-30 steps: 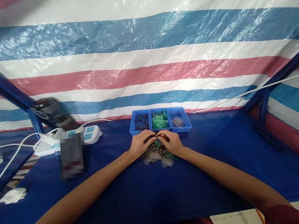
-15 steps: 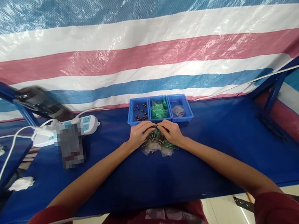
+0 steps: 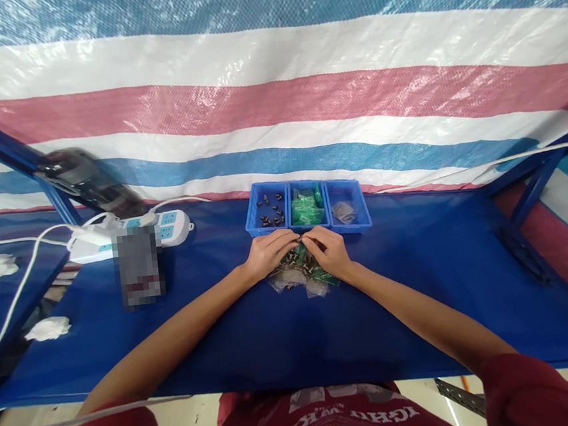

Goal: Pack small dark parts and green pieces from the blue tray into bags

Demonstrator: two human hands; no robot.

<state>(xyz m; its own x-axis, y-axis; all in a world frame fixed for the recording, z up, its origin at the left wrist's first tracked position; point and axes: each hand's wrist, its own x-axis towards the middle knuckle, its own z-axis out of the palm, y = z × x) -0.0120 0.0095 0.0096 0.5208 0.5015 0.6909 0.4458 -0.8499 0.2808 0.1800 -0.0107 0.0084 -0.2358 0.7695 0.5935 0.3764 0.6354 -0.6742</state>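
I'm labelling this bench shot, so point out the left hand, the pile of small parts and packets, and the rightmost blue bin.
Left hand [image 3: 264, 255]: head view, back of the hand.
Pile of small parts and packets [image 3: 297, 270]: head view, its middle.
Rightmost blue bin [image 3: 357, 228]: head view, front wall.

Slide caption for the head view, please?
Left hand and right hand close together at a pile of small items near three blue bins.

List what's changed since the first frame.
Only the view: it has tilted down, so the table sits higher in frame and more shirt shows. No visible grab or release. Left hand and right hand stay fingertips close together at the parts pile; blue trays stay put.
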